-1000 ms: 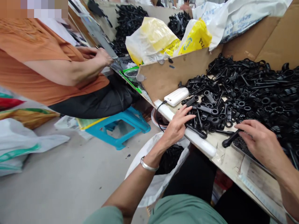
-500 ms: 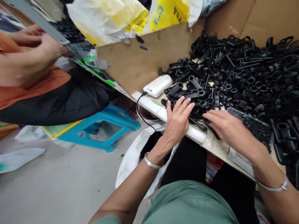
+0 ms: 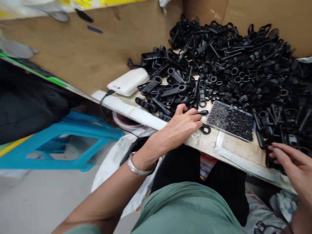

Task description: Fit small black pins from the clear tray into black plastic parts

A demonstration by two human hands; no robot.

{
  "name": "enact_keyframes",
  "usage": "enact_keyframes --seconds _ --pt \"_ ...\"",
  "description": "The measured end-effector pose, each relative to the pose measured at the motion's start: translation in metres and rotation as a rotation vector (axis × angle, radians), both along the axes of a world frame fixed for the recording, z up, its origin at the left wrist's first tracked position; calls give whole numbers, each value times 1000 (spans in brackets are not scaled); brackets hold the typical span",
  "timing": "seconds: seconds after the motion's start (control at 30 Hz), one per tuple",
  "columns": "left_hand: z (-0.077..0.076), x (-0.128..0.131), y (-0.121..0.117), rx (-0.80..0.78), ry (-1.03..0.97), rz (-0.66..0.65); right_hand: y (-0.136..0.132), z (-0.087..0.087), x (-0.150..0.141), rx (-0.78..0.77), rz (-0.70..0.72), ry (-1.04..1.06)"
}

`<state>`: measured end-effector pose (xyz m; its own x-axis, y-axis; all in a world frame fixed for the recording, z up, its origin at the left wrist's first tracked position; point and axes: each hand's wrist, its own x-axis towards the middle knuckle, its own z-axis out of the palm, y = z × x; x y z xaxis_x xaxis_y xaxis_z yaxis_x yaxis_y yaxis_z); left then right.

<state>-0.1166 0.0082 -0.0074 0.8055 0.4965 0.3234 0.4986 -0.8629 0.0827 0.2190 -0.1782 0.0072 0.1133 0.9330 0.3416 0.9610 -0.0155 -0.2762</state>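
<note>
My left hand (image 3: 184, 126) is closed, palm down, at the front edge of the table. From under its curled fingers sticks the end of a black plastic rod-like part (image 3: 203, 112); a black toothed ring (image 3: 205, 129) lies beside the fingertips, and whether the two are joined is hidden. At the right, my right hand (image 3: 293, 164) has thumb and fingers brought together on a dark plastic part (image 3: 269, 157) at the edge of the pile. Between the hands sits a clear shallow box (image 3: 230, 120) full of tiny black and grey pieces.
Black plastic parts (image 3: 231, 65) are heaped against the cardboard walls (image 3: 80, 48). A white power bank (image 3: 129, 82) with a black cable rests near the white edge strip (image 3: 131, 110). A blue stool (image 3: 60, 146) and a white sack (image 3: 107, 169) stand below, left.
The view has swung right and closer, so the other person's hands are out of frame. My left hand went from spread to curled; my right hand moved right, past the clear box.
</note>
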Motion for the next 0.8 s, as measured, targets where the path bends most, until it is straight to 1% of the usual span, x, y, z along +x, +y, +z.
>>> enact_keyframes --seconds 0.03,0.07,0.13,0.2,0.23,0.3,0.4,0.47,0.53,0.6,0.63,0.7,0.8 --pt "-4 1 5 -2 17 -20 2 2 -9 -14 -102 77" --pt "-8 2 9 16 1 -42 7 4 -19 -30 -109 130" --pt "-18 2 18 45 -58 -63 20 6 -40 -41 -20 166" --pt "-25 2 25 71 -143 -67 35 6 -56 -67 42 155" --pt "-26 2 27 77 -162 -83 41 5 -61 -78 68 154" --pt "-22 -1 28 100 -215 -110 51 4 -68 -90 92 153" --pt "-9 -4 17 79 -259 -166 63 4 -70 -97 109 128" --pt "0 1 1 -16 -255 -189 69 5 -68 -113 98 77" --pt "6 14 -18 -139 -234 -189 75 6 -64 -133 59 2" --pt "6 31 -35 -268 -103 -152 81 7 -59 -150 10 -84" --pt "5 39 -40 -279 -59 -151 84 7 -56 -164 -5 -127" --pt "1 49 -45 -247 -39 -151 91 8 -53 -197 -14 -213" --pt "-1 50 -40 -227 -62 -175 101 10 -54 -236 -4 -289"
